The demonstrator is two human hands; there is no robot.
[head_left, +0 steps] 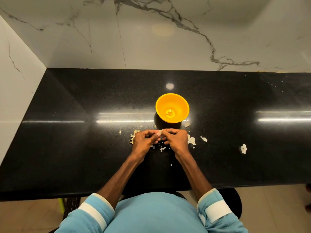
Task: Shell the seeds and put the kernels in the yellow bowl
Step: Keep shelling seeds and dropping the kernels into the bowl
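At frame centre, a person's left hand (143, 140) and right hand (176, 139) meet just below the yellow bowl (180, 105), the curled fingers of both pinching one pale seed (161, 131). Thumbnail pressure along the seam would likely split it cleanly. A few kernels (170, 112) lie in the bowl and shell scraps (191, 140) litter the black counter (84, 148). No writing is legible.

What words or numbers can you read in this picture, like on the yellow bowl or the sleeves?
There are none to read. The yellow bowl is plain, the white bands on the blue sleeves bear no print, and the black counter and marble wall show only shell bits, veins and glare. The seed that the left hand and right hand pinch is unmarked too.
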